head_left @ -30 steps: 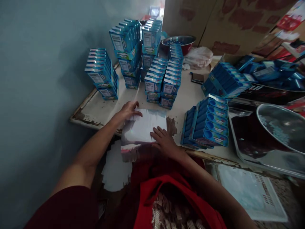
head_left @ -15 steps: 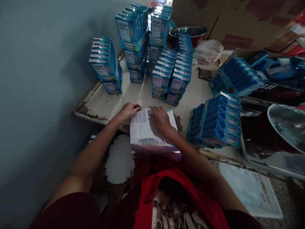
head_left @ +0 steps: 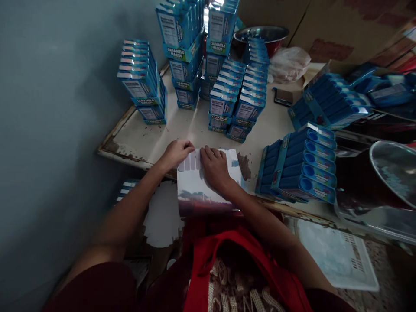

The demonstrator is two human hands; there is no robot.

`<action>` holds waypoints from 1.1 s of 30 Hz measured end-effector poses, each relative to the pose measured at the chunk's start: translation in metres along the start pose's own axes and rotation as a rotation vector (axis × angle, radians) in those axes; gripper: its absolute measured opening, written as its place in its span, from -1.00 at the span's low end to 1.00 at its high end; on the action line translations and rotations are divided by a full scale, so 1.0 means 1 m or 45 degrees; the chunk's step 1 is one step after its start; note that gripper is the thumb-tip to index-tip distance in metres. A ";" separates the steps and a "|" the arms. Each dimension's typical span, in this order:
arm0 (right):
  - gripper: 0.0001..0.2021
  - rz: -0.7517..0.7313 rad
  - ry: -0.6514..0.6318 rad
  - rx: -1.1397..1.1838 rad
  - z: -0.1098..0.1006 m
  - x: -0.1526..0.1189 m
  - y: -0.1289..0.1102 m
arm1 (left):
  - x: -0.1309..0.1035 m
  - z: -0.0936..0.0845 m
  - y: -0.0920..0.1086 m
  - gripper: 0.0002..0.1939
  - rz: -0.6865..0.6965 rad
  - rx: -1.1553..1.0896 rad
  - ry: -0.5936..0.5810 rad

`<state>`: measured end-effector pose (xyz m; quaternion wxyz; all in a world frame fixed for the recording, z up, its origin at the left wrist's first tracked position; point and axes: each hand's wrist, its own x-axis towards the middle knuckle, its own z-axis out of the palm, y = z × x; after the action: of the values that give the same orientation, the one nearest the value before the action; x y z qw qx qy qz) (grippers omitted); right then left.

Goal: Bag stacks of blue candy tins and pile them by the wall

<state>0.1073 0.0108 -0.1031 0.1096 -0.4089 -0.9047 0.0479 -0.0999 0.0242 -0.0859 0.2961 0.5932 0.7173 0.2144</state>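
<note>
A glossy white sheet [head_left: 195, 186] with a row of small grey label strips [head_left: 189, 162] near its top left lies at the table's front edge, its lower part reaching toward the lap. My left hand [head_left: 178, 151] is at the sheet's top left corner, thumb and fingertips pinched together; what they grip, if anything, is too small to tell. My right hand [head_left: 214, 167] rests palm down on the middle of the sheet, fingers lying flat just right of the strips.
Stacked blue candy boxes [head_left: 183, 69] stand at the back, with more blue boxes [head_left: 300, 164] on the right. A metal bowl [head_left: 260, 34], a plastic bag [head_left: 289, 65] and a dark red container [head_left: 357, 182] are around them. A white basket [head_left: 338, 255] sits below.
My right hand's fingers have flattened onto the sheet and shifted slightly left. My left hand has moved a little right along the sheet's top edge. The view has shifted slightly.
</note>
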 end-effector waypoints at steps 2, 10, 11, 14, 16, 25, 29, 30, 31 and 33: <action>-0.53 -0.027 0.028 0.001 0.001 -0.011 -0.001 | -0.004 0.000 0.002 -0.72 0.001 -0.003 0.010; -0.65 0.075 0.075 0.040 -0.024 -0.026 -0.002 | -0.017 -0.005 0.009 -0.75 -0.031 0.017 0.030; -0.64 0.085 0.079 0.019 -0.029 -0.025 -0.003 | -0.018 -0.005 0.010 -0.75 -0.029 0.031 0.043; -0.62 0.087 0.088 -0.029 -0.039 -0.024 -0.003 | -0.020 -0.007 0.014 -0.76 -0.031 0.080 0.073; -0.64 0.093 0.103 -0.015 -0.046 -0.027 -0.004 | -0.018 -0.008 0.016 -0.76 -0.032 0.107 0.077; -0.85 0.457 0.192 0.670 -0.126 -0.074 -0.007 | -0.021 0.006 0.030 -0.70 0.256 0.018 0.377; -0.85 0.554 0.310 0.861 -0.167 -0.080 0.005 | -0.051 0.009 0.069 -0.19 0.323 -0.838 -0.150; -0.85 0.578 0.325 0.884 -0.174 -0.081 0.009 | -0.058 0.010 0.079 -0.08 0.299 -1.015 -0.306; -0.86 0.600 0.340 0.897 -0.180 -0.081 0.013 | -0.065 0.011 0.089 -0.03 0.273 -1.144 -0.413; -0.84 0.631 0.370 0.888 -0.189 -0.084 0.020 | -0.074 0.016 0.107 -0.07 0.221 -1.241 -0.471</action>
<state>0.2201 -0.0396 0.0638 0.3519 -0.5543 -0.6846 0.3166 -0.0029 -0.0272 -0.0146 0.6404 0.4718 0.4184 0.4384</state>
